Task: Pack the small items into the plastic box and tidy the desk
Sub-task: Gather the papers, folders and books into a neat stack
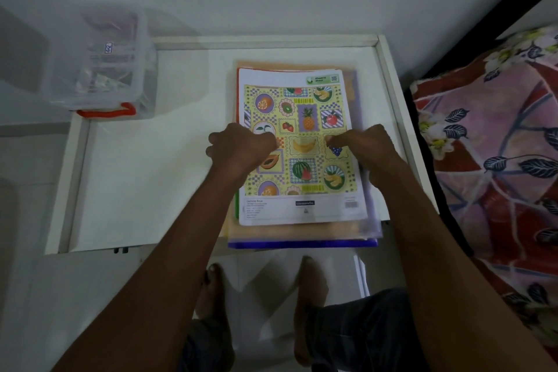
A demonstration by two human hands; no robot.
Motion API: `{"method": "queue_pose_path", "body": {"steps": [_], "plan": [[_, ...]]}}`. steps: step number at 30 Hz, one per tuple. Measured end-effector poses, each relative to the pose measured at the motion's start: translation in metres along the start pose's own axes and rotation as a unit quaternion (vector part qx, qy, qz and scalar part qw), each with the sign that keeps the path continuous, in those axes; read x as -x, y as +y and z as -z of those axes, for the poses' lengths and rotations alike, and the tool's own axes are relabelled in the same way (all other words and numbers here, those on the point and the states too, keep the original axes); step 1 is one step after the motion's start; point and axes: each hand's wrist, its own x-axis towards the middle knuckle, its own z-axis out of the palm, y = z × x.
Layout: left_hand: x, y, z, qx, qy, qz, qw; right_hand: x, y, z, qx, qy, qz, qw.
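Nearly done: small items boxed, papers being squared up.

Judging by the scene, packing looks finished: the plastic box [104, 69] stands lidded at the desk's far left corner, well away from the fingers, with small items dimly visible inside. Both hands rest on the stack [302, 154] of notebook and folders; the left hand [238, 148] has its fingers curled together on the fruit-patterned cover, and the right hand [362, 145] has its fingertips pressed close, seemingly pinching the cover, though I cannot tell for sure. Beyond the fingers the white desk [136, 175] is bare. Left to do: settling the stack, whose near edge overhangs. A floral bedspread [495, 145] lies right; the wall is plain and the light dim.
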Motion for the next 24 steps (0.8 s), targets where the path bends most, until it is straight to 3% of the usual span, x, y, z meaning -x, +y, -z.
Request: {"method": "queue_pose_path", "body": {"steps": [4, 8, 11, 15, 19, 22, 24], "plan": [[-0.001, -0.005, 0.002, 0.128, -0.037, 0.024, 0.991, -0.006, 0.004, 0.003, -0.025, 0.027, 0.003, 0.999], [-0.008, -0.012, -0.008, 0.224, -0.048, 0.026, 0.973, -0.007, 0.009, 0.005, -0.078, 0.002, 0.015, 0.997], [-0.009, -0.009, -0.014, 0.245, 0.008, 0.0, 0.97, -0.006, 0.006, 0.008, -0.114, 0.033, 0.055, 0.991], [-0.004, 0.012, -0.011, 0.27, 0.089, -0.136, 0.949, 0.0, -0.012, 0.013, -0.181, 0.105, 0.196, 0.958], [0.007, 0.03, 0.006, 0.305, 0.133, -0.299, 0.894, 0.019, -0.036, 0.019, -0.253, 0.146, 0.311, 0.904], [0.013, 0.037, 0.021, 0.34, 0.138, -0.357, 0.859, 0.029, -0.051, 0.022, -0.278, 0.143, 0.364, 0.878], [0.012, 0.036, 0.03, 0.342, 0.133, -0.371, 0.853, 0.032, -0.054, 0.019, -0.289, 0.123, 0.367, 0.876]]}}
